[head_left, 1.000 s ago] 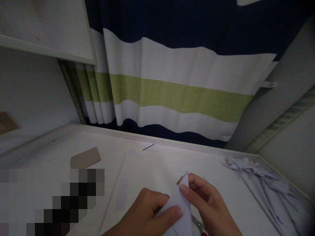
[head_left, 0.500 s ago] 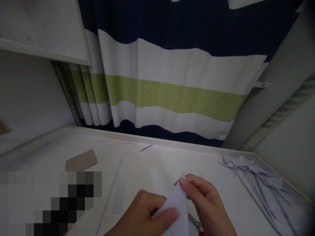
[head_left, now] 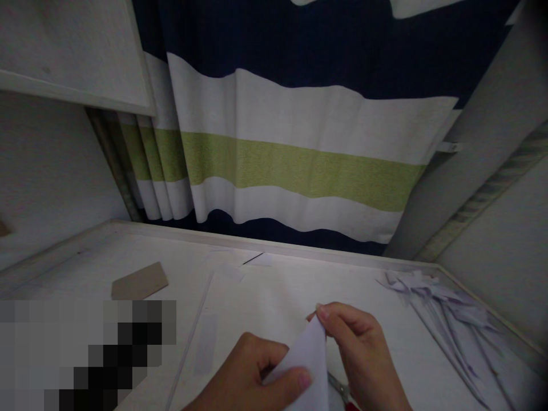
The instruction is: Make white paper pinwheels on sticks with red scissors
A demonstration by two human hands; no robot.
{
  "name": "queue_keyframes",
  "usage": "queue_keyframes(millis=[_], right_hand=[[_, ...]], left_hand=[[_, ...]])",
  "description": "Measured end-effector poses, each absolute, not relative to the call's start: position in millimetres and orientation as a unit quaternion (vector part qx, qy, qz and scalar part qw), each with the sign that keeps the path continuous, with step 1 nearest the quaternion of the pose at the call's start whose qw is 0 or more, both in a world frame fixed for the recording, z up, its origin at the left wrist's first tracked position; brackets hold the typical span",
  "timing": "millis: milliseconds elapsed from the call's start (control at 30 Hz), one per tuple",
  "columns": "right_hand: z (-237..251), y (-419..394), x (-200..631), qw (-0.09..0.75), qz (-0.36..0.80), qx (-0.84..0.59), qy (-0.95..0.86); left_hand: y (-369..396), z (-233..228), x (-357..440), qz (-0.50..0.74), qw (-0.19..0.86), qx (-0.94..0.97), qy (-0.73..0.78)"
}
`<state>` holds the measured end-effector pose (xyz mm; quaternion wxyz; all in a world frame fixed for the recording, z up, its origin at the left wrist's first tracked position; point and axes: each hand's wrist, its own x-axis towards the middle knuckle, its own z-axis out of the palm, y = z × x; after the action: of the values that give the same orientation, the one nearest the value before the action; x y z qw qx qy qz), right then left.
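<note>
The paper, cropped below, hides fingertips of the left hand and part of the scissors, likewise cropped. Pixelation covers the desk's near left part.

Showing as smooth, matt white paper in the folded sheet. Gleaming dully as grey metal on the scissors, looking like red plastic at the handle. Appearing as crumpled matt paper across the bundle. Looking like stiff, matt brown card in the flat piece. Hanging as soft, dull cloth in the curtain, seeming rougher along the green band. Resembling smooth, pale painted wood on the counter, reflecting faintly.
</note>
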<state>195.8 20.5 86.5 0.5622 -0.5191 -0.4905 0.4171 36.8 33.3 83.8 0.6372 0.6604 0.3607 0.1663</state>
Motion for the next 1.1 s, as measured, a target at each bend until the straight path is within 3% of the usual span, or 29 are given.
queue_keyframes(millis=[300,700,1100], right_hand=[[87.3,23.3,198.9,0.523,0.43,-0.519,-0.522],[92.9,20.3,196.0,0.54,0.387,-0.541,-0.516],[90.0,25.4,194.3,0.462,0.473,-0.484,-0.574]], left_hand=[[30.8,82.3,37.7,0.178,0.646,0.641,0.373],[27.8,84.7,40.6,0.208,0.606,0.657,0.397],[33.2,88.8,35.3,0.213,0.606,0.653,0.401]])
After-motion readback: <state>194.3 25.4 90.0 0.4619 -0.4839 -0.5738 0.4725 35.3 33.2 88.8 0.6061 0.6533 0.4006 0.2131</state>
